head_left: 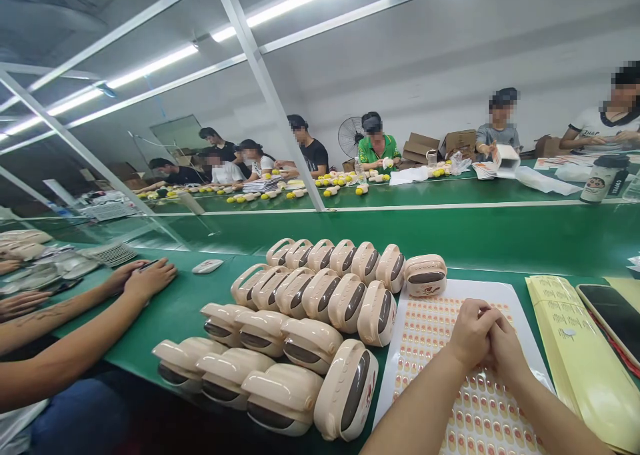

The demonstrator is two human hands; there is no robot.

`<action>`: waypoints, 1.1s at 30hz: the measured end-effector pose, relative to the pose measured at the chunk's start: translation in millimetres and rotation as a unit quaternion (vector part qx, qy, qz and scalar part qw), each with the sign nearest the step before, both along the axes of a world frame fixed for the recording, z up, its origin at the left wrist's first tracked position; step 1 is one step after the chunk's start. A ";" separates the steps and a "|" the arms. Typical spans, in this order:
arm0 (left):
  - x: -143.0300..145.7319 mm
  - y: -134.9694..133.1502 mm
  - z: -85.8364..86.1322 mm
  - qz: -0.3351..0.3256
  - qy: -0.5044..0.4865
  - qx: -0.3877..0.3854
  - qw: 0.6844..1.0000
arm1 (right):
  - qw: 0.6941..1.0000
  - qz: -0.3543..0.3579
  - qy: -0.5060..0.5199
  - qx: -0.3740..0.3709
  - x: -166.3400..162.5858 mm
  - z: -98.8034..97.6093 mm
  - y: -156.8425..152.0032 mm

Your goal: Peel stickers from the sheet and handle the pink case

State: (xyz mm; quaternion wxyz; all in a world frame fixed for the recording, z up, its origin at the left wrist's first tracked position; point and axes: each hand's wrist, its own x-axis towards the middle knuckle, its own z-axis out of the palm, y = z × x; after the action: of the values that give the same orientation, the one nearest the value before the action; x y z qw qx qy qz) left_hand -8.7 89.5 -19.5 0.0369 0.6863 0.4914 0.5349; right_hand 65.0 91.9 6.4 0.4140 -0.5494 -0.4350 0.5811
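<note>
Green cloth covers the long table (500, 241), and more people sit at work on its far side. Close to the camera, the left hand (470, 335) and the right hand (507, 351) meet over a white sticker sheet (430, 321). Both hands are curled shut and touch each other, with the fingertips pressed together. I cannot tell if a sticker sits between them. The sheet lies flat on the table right under the hands. Most of its little orange stickers look to be in place, so a lot of this sheet seems left to use. Just left of the sheet sit many cream boxes (310, 308) with handles, lined up in rows. A lone box (425, 275) stands at the sheet's top edge. Some yellow sheets (575, 355) and a phone (615, 315) lie to the right. Far left, another person's hand (150, 278) rests on the table.
</note>
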 end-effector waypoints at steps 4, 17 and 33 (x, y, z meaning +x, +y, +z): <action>0.7 0.9 -0.9 0.005 0.001 -0.001 1.000 | 1.000 -0.003 0.004 -0.007 0.3 -0.8 1.3; -2.2 -3.1 7.7 0.023 0.000 0.064 0.998 | 1.000 -0.006 0.011 -0.003 -4.3 8.8 -2.6; -2.8 -3.9 8.9 0.038 0.000 0.105 0.994 | 1.000 -0.019 -0.010 -0.003 -6.3 14.5 -3.2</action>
State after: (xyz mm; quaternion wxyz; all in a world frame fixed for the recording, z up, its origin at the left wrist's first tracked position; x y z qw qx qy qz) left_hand -11.4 85.5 -10.6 -0.0557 0.6675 0.4579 0.5845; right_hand 58.8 88.6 20.9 0.4184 -0.5647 -0.4271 0.5688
